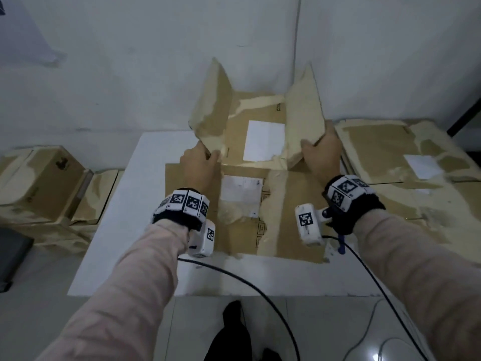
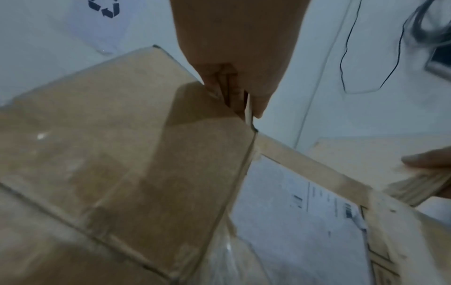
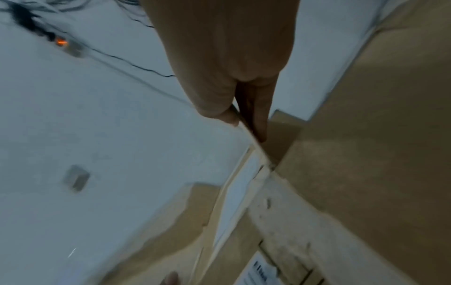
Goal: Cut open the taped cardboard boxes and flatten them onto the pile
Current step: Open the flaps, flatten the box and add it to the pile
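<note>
A cut-open cardboard box (image 1: 256, 118) stands on the white table (image 1: 135, 183), its two side flaps raised and a white label on its far panel. My left hand (image 1: 201, 158) pinches the near edge of the left flap (image 1: 212, 100); the left wrist view shows thumb and fingers (image 2: 262, 100) clamped on that cardboard edge. My right hand (image 1: 321, 149) pinches the right flap (image 1: 305, 113), seen edge-on between thumb and fingers (image 3: 258, 123) in the right wrist view. The box's near panel (image 1: 244, 212) lies flat toward me, with a torn label and tape strips.
Flattened boxes form a pile (image 1: 406, 168) right of the table. Taped boxes (image 1: 44, 186) sit stacked on the left by the wall. A black cable (image 1: 250, 285) crosses the table's front edge. A dark object (image 1: 13, 259) lies at far left.
</note>
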### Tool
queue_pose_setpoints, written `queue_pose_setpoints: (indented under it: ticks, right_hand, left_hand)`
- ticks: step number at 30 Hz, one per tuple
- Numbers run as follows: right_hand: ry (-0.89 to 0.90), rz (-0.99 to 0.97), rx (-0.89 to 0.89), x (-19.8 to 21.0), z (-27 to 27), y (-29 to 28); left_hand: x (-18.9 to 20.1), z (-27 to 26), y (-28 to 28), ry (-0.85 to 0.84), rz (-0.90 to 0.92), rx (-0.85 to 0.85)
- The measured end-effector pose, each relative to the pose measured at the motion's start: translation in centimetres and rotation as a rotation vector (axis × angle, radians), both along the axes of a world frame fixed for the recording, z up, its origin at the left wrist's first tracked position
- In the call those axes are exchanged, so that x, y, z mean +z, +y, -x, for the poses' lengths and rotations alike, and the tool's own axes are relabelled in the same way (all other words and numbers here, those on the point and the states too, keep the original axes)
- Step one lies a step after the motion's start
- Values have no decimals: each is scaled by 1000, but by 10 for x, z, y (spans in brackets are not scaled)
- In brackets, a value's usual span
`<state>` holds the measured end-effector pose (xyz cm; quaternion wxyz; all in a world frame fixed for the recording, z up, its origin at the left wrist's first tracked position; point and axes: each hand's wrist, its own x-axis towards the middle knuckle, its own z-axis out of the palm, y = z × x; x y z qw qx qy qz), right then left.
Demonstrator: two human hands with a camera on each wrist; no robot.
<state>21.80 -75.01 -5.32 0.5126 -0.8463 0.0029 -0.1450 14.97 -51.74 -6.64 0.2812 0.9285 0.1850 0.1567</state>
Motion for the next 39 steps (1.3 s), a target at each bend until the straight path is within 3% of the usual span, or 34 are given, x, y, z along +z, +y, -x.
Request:
queue_pose_setpoints:
  ticks: [5,8,11,14,17,20,24,27,30,39]
  right_hand:
    - [324,-459,-207,-59,-29,-7]
    - [409,-198,-307,-94,-43,-10]
    - [451,181,-253,-125,-52,-12]
    - [544,591,-106,-149,-64,-12]
    - [523,836,82,-162,-85,-2]
    - [438,952,266,-168,-115,26]
    - [524,951,376,-185,-161,62]
    - [513,922,303,-203,-179,68]
    - [412,953,269,-213,-193,66]
    - [452,978,367,-211,-206,66]
  left_hand:
    - [-29,-19,15,166,-8,1]
    - [-62,-20,21,194,205,42]
    - [-93,-19,36,142,413,275]
    - [-115,-29,57,209,371,293]
    - [-132,-60,70,267,249,100]
    - [-142,-103,65,254,163,-147]
    - [-163,-158,46,317,10,-418]
    - [-186,-176,37,508,-232,-466]
    - [-201,-181,32,498,-316,-454]
    - [-197,-200,37,653,-247,-536]
